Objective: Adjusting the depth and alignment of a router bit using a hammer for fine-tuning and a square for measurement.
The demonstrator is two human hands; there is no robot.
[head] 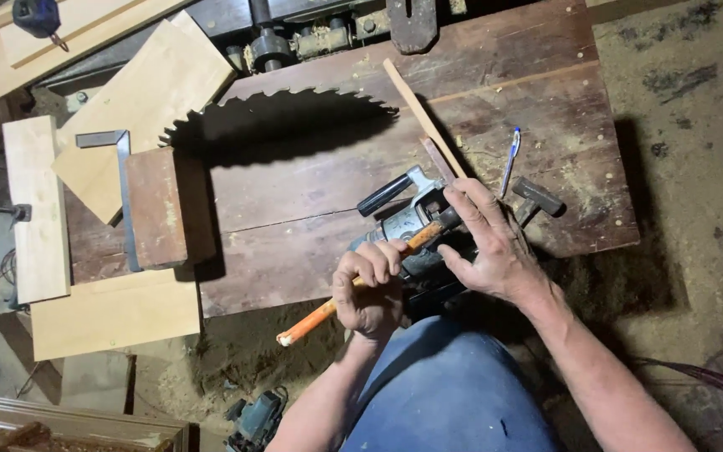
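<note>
On the dark wooden bench (pixel 294 209), left hand (pixel 370 289) grips an orange-handled hammer (pixel 328 308). Right hand (pixel 487 243), fingers spread, rests on a power tool (pixel 403 219).

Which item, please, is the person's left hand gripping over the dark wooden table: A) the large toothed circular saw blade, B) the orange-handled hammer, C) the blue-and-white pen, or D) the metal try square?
B: the left hand is closed around the orange handle of the hammer, while the blue-and-white pen, the circular saw blade and the try square lie apart from it on the dark wooden table.
</note>
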